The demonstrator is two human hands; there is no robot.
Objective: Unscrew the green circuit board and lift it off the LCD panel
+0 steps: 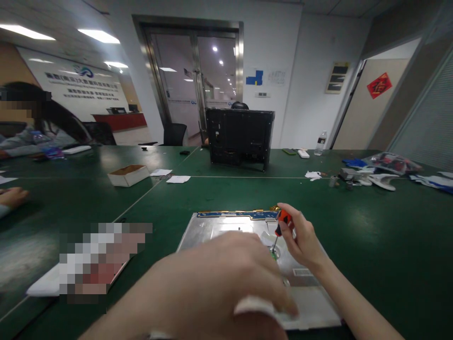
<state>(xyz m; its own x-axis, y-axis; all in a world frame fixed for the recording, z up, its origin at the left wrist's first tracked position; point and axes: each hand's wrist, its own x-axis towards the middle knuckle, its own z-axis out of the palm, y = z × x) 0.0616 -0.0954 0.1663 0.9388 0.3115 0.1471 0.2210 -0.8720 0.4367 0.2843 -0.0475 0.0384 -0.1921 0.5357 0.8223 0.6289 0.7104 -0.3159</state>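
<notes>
A flat silver metal panel lies on the green table in front of me, with a narrow blue circuit board along its far edge. My right hand grips a red and black screwdriver between thumb and fingers. The screwdriver slants down, its tip by a small round recess with a bit of green on the panel. My left hand, large and blurred close to the camera, is palm down above the panel. Its thumb and a bent finger are apart, with nothing visible between them. It covers much of the panel's near left.
A black boxy device stands upright at the back. To the left are an open white box, papers and a blurred-out item. A co-worker's hand rests at far left. A bottle and a plastic bag are at right.
</notes>
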